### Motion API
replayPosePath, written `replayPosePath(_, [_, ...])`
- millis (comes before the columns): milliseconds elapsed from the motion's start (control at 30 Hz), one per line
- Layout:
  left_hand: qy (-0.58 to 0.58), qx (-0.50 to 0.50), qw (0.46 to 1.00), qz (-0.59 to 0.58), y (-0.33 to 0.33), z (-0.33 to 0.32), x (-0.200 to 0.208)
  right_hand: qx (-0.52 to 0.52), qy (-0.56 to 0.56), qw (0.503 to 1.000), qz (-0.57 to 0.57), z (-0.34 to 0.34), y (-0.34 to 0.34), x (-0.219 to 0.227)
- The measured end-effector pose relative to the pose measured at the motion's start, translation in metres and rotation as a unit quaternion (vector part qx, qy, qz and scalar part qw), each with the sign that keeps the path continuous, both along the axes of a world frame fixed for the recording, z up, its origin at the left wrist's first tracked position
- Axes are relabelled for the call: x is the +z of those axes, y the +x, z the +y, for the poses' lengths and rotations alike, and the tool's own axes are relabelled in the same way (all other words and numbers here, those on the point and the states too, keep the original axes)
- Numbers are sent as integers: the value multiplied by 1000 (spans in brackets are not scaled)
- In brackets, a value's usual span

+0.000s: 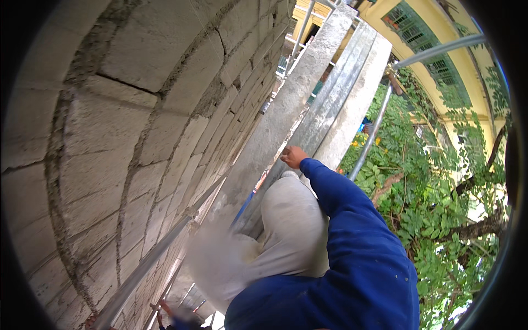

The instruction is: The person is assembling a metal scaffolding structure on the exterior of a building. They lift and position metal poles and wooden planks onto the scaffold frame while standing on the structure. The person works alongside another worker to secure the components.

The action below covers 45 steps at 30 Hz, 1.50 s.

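My right hand (295, 157), at the end of a blue sleeve (363, 236), is low over the metal scaffold plank (335, 93), just ahead of my bent knee (291, 203) in pale, dusty trousers. Its fingers are curled together near the gap beside the grey, mortar-stained plank (275, 132). Whatever they may hold is too small or hidden to make out. Out of sight is my left hand. A thin blue strip (243, 209) shows in the gap between the planks.
A block wall (126, 126) with rough mortar joints rises on the left, a metal pole (148, 258) running along it. Scaffold tubes (374, 132) edge the right side, with leafy branches (407, 192) and a yellow building (434, 55) beyond. Part of a person (187, 319) shows below.
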<state>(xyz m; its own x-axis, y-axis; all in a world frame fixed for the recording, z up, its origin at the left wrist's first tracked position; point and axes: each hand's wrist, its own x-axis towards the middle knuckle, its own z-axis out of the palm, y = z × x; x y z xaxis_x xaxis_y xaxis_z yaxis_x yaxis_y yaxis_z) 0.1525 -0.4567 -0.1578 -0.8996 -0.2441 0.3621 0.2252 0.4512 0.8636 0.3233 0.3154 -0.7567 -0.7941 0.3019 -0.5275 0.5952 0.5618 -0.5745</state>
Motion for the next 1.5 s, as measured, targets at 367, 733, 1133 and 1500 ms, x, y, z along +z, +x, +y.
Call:
replayPosePath(367, [210,65,973,64,-65,84,-25,205,167,963,57,91,-136,-173])
replayPosePath(733, [183,47,980,66,-39,93,-12,406,176,891,-101,107,-201,-162])
replayPosePath(1133, [181,52,981,49,-41,60,-4,406,206,890,-31,93,-188,-138])
replayPosePath(1500, [182,110,972,97,-41,59,-2,379,227,895,-62,93,-190,-166])
